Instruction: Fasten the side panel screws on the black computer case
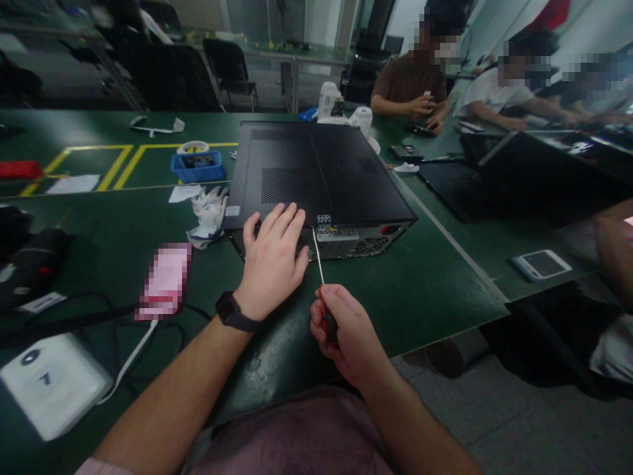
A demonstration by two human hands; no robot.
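Observation:
A black computer case (341, 165) lies on its side on the green table, its rear panel with a fan grille turned toward me. My left hand (274, 257) rests on the case's near edge, fingers spread over the top panel and thumb down by the rear. In my right hand (346, 330) is a screwdriver (329, 323) with a red and black handle, the fingers wrapped round it. Its metal shaft points away from me, and the tip meets the rear edge of the case just right of my left thumb. Whether a screw sits there is too small to tell.
Left of the case lie white work gloves (208, 214) and a blue bin (198, 166) with small parts. A white box (57, 386) with a cable is at the near left. White bottles (327, 99) stand behind the case. A phone (541, 264) lies right; co-workers sit beyond.

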